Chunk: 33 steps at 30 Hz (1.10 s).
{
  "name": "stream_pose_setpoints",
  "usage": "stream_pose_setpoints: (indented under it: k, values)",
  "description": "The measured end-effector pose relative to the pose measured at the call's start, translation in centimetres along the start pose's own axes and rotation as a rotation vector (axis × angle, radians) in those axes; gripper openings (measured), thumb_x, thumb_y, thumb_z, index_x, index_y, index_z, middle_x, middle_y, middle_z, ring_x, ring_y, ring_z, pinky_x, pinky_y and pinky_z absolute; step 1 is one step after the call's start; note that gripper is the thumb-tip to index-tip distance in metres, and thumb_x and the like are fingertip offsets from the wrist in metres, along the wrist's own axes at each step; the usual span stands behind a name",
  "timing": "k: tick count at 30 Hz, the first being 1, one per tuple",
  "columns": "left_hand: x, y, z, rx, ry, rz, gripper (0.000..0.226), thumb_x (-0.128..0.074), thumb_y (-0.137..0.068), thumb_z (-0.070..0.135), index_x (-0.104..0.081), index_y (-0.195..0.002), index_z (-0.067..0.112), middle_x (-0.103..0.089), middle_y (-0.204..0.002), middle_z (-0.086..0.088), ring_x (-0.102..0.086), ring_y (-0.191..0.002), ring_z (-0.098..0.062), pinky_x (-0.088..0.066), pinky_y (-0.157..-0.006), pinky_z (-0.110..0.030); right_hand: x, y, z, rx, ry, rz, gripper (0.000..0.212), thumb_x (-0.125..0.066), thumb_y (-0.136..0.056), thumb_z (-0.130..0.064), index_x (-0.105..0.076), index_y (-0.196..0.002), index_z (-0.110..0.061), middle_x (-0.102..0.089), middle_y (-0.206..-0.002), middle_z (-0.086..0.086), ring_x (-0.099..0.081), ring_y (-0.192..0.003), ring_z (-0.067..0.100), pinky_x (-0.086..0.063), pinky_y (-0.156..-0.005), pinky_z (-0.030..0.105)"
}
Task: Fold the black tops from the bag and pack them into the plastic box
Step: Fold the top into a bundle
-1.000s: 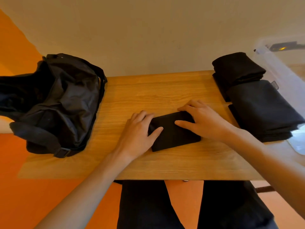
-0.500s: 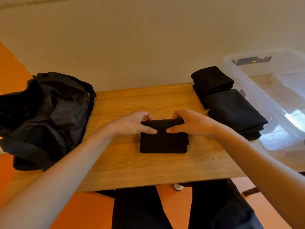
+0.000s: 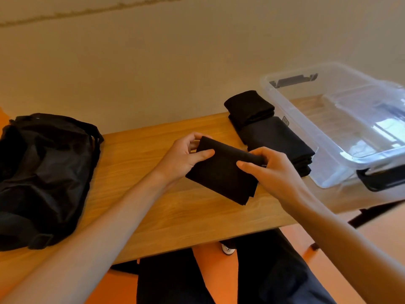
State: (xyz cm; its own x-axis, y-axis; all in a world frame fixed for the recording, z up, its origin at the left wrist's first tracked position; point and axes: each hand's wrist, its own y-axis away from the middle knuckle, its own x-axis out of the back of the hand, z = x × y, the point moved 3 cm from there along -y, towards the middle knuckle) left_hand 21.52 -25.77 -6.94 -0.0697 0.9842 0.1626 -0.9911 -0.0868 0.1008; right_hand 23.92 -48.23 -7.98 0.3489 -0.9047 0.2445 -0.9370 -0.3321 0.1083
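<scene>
Both hands hold one folded black top over the middle of the wooden tabletop. The left hand has its grip closed on the top's left edge, thumb lying across the upper face and fingers curled behind the far corner. The right hand pinches the right edge, its thumb on the upper face and its fingers wrapped over the far side. The top is a compact rectangle, tilted so that its far left corner sits higher than its near right corner; whether that near corner touches the wood cannot be told.

Just beyond the right hand lies a stack of folded black tops, a smaller bundle at its far end, resting on the tabletop and against the near wall of the clear plastic box. The box stands open at the right end, and no clothing shows inside it. A dark latch sits on its far rim, another on the near right corner.

At the left end slumps the black bag, its strap draped over the top. Below the table edge are the person's dark trousers and an orange floor
</scene>
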Motion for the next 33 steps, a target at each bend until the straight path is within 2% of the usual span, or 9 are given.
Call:
stream_pose_setpoints:
  k: [5,11,15,18,22,25,28,30,33]
  values:
    - [-0.9,-2.2,-0.8,0.088,-0.009,0.006,0.030,-0.070,-0.093,0.007,-0.062,-0.118,0.021,-0.074,-0.109,-0.009,-0.075,-0.098,-0.022,-0.061,-0.076,-0.033,-0.9,1.1,1.4,0.122,0.138,0.131,0.033,-0.073,-0.093,-0.022,-0.057,-0.122,-0.021,-0.062,-0.101,-0.011,-0.062,-0.086,-0.011,-0.049,-0.063,0.006]
    - [-1.2,-4.8,-1.1,0.106,-0.100,-0.013,0.032,-0.074,-0.090,0.007,-0.064,-0.116,0.023,-0.071,-0.115,-0.013,-0.071,-0.105,-0.027,-0.062,-0.086,-0.041,-2.7,0.9,2.3,0.218,0.395,0.236,0.051,-0.073,-0.093,-0.026,-0.045,-0.135,-0.020,-0.056,-0.123,-0.005,-0.055,-0.102,0.001,-0.054,-0.081,0.023]
    - [-1.8,-6.7,-1.4,0.079,-0.155,-0.020,0.033,-0.077,-0.089,0.009,-0.065,-0.118,0.021,-0.071,-0.115,-0.010,-0.070,-0.106,-0.024,-0.061,-0.090,-0.044,-3.5,1.1,2.7,0.270,0.579,0.219,0.065,-0.073,-0.092,-0.026,-0.038,-0.147,-0.020,-0.045,-0.134,0.000,-0.057,-0.097,0.008,-0.043,-0.072,0.018]
    - [-2.9,-8.1,-1.3,-0.007,-0.358,-0.076,0.034,-0.077,-0.089,0.014,-0.066,-0.121,0.020,-0.069,-0.112,0.003,-0.066,-0.102,-0.008,-0.060,-0.083,-0.029,-3.5,1.8,3.1,0.223,0.768,0.206,0.075,-0.074,-0.091,-0.035,-0.033,-0.153,-0.022,-0.042,-0.144,0.003,-0.064,-0.086,0.013,-0.048,-0.060,0.021]
    - [-3.8,-9.9,-1.5,-0.087,-0.539,-0.093,0.036,-0.078,-0.089,0.019,-0.065,-0.123,0.019,-0.065,-0.116,0.008,-0.058,-0.103,-0.001,-0.052,-0.083,-0.020,-3.4,3.1,2.8,0.293,0.944,0.301,0.063,-0.082,-0.082,-0.037,-0.055,-0.135,-0.018,-0.054,-0.135,0.012,-0.064,-0.076,0.016,-0.048,-0.043,0.023]
    - [-3.8,-10.3,-2.1,-0.160,-0.650,-0.007,0.031,-0.076,-0.092,0.023,-0.066,-0.121,0.019,-0.066,-0.120,0.004,-0.063,-0.110,-0.011,-0.054,-0.093,-0.029,-4.1,3.0,2.8,0.526,1.020,0.282,0.037,-0.074,-0.087,-0.032,-0.067,-0.121,-0.018,-0.060,-0.128,0.009,-0.060,-0.104,0.024,-0.058,-0.071,0.036]
    - [-3.3,-8.3,-2.4,-0.387,-0.803,0.148,0.025,-0.067,-0.099,0.025,-0.068,-0.121,0.015,-0.063,-0.125,-0.002,-0.059,-0.117,-0.017,-0.051,-0.099,-0.035,-4.9,1.8,4.1,0.515,1.114,0.145,0.051,-0.054,-0.100,-0.046,-0.054,-0.146,-0.022,-0.048,-0.153,0.011,-0.043,-0.143,0.032,-0.040,-0.113,0.046]
    - [-3.3,-6.0,-3.1,-0.508,-0.933,0.035,0.037,-0.057,-0.102,0.033,-0.065,-0.134,0.016,-0.057,-0.142,-0.004,-0.050,-0.133,-0.021,-0.041,-0.112,-0.039,-5.3,1.2,4.9,0.438,1.140,0.109,0.062,-0.036,-0.104,-0.059,-0.044,-0.153,-0.023,-0.040,-0.159,0.013,-0.032,-0.151,0.031,-0.022,-0.121,0.045]
    - [-3.5,-3.5,-5.2,-0.444,-1.142,-0.147,0.056,-0.030,-0.105,0.050,-0.044,-0.154,0.028,-0.027,-0.168,-0.001,-0.018,-0.156,-0.020,-0.018,-0.124,-0.040,-5.8,1.3,5.5,0.400,1.157,0.074,0.070,-0.023,-0.104,-0.065,-0.043,-0.154,-0.021,-0.036,-0.161,0.015,-0.026,-0.153,0.030,-0.014,-0.125,0.044]
